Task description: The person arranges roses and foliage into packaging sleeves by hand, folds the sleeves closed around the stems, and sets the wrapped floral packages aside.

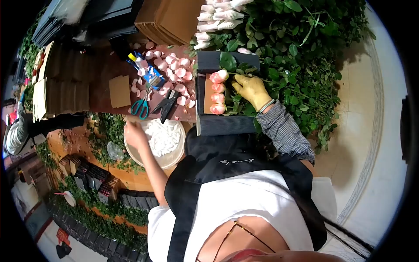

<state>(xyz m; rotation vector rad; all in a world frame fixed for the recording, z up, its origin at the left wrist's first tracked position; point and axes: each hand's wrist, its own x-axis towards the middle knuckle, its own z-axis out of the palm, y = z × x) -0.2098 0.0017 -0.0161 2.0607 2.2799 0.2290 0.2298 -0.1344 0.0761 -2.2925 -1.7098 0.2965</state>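
My right hand (252,91), in a yellow glove, lies over green stems and leaves just right of a short row of pink roses (218,87). Its fingers are stretched toward the top rose, slightly apart. The roses rest against brown cardboard (208,94) on a dark corrugated sheet (227,125). My bare left hand (136,134) is over the left rim of a round basket (173,160) filled with small white pieces (162,137). Its fingers look curled together, and what they hold, if anything, is hidden.
Loose pink petals (176,70), teal-handled scissors (140,109) and a black cutting tool (165,106) lie on the table. Cardboard stacks (65,85) stand left. Leafy stems (301,87) are heaped right, below white-netted blooms (224,17). Another person (19,131) is at far left.
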